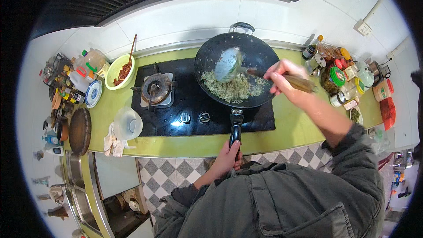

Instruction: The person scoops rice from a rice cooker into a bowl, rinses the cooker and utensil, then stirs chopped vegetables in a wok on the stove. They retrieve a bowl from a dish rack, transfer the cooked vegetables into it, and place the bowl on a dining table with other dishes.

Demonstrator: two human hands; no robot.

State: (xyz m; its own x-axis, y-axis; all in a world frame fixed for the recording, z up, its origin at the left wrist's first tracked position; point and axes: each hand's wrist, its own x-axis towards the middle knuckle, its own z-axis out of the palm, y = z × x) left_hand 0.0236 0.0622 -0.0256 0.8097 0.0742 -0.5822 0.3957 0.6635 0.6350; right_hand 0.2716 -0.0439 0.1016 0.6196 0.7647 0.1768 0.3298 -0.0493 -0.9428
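A black wok (209,53) sits over the right side of the stove. My left hand (226,157) is closed round its long black handle (235,130) at the counter's front edge. My right hand (285,77) grips the wooden handle of a metal wok spatula (228,64), whose head is blurred. That head rests among pale, finely chopped food (238,91), which covers the near half of the wok, with small bits scattered up the sides. The food's exact kind cannot be made out.
Left of the wok lies a bare gas burner (154,89) on the black cooktop (167,123). A yellow-green bowl (112,76) holds reddish-brown meat pieces and a wooden stick. A clear plastic tub (128,123) stands nearer. Bottles (94,59) line the left, jars (333,77) the right.
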